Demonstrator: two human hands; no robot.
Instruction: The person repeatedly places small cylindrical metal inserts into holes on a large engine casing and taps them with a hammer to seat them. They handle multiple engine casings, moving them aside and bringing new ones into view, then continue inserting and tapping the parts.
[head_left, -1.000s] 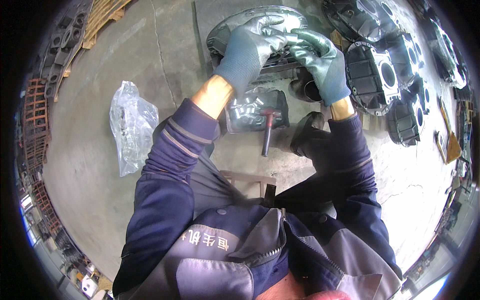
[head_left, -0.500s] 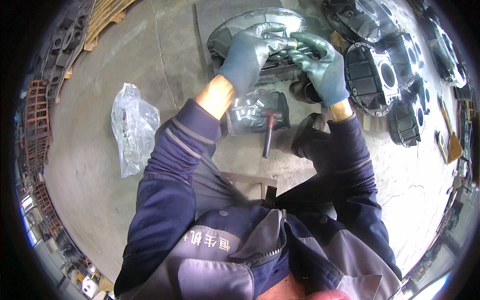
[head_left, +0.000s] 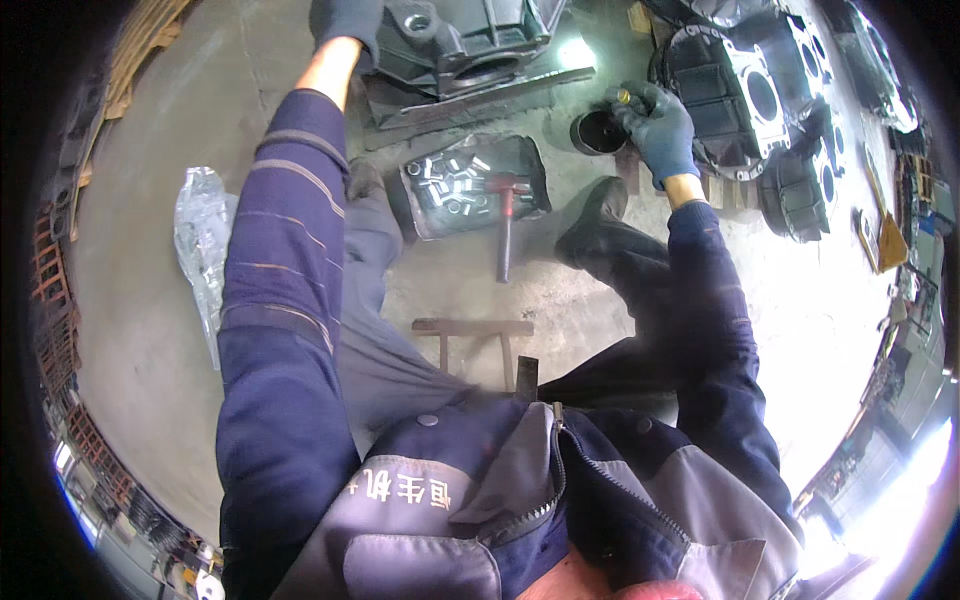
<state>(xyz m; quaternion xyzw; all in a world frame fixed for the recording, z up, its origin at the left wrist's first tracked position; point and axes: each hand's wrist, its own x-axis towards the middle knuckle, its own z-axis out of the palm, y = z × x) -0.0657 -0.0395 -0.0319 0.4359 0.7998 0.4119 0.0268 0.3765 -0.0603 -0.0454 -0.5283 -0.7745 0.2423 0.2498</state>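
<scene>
My left hand (head_left: 345, 22), in a dark grey-blue glove, grips the left side of a large dark cast-metal housing (head_left: 470, 45) at the top; its fingertips are cut off by the picture's edge. Ribs, a round boss and an opening show on the housing, which sits tilted over a flat dark plate (head_left: 480, 108). On the right, my gloved right hand (head_left: 660, 132) is closed around a small piece with a yellow end (head_left: 624, 97), its kind unclear. Just beside and below those fingers stands a dark round cup (head_left: 598, 132).
Between my feet lies a dark tray (head_left: 425, 220) of short silvery sleeves, with a red-headed hammer (head_left: 505, 225) across it. A clear plastic bag (head_left: 200, 240) is at left. Several castings (head_left: 735, 95) stand at right. A small stool-like frame (head_left: 470, 328) is near me.
My hands have parted: the left went up and left to the housing, the right went down toward the cup with the yellow-ended piece. The housing now shows its ribbed side. The whole view has shifted.
</scene>
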